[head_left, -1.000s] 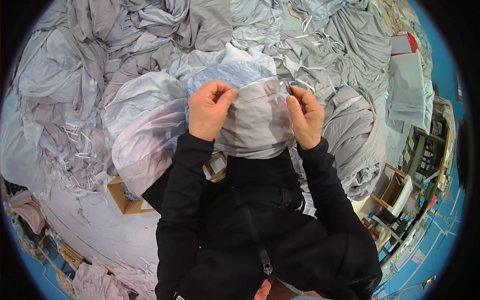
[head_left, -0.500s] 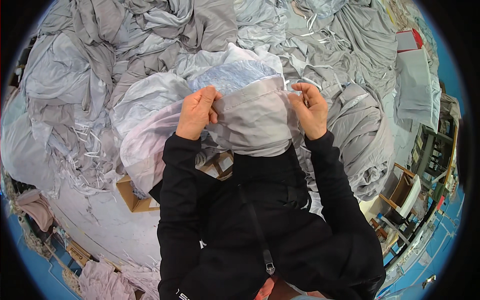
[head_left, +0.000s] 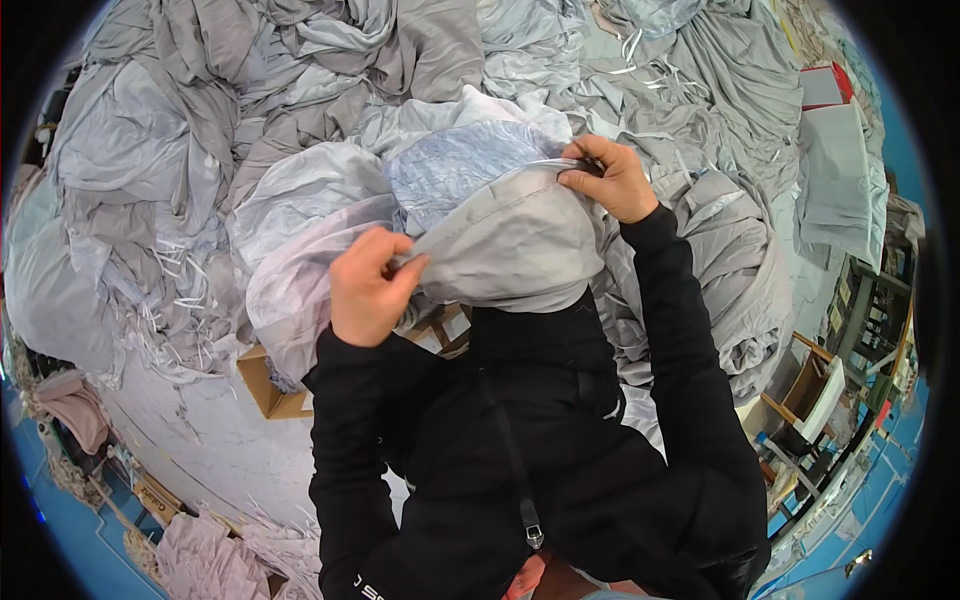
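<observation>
A grey cloth (head_left: 505, 240) with a stitched hem lies bunched in front of my body, its patterned blue underside (head_left: 455, 170) turned up beyond the hem. At the hem's upper right end, my right hand (head_left: 612, 180) is closed, thumb and fingers pinching the edge. My left hand (head_left: 370, 290) is lower, closed at the left end of the same hem with thumb and forefinger together. Between the two hands the hem runs slantwise. Pale pink and white fabric (head_left: 300, 260) spreads beside my left hand.
Heaps of grey and pale blue cloth (head_left: 150, 130) with white ties cover the far side of the marble-patterned table (head_left: 200, 450). A cardboard box (head_left: 262, 385) stands left of my body. At the right are a folded pale piece (head_left: 840, 180), a red-and-white box (head_left: 825, 87) and shelving (head_left: 870, 310).
My left hand has come down and slightly left, while my right hand has risen a little up and inward. The hem now slants, and more of the blue underside shows.
</observation>
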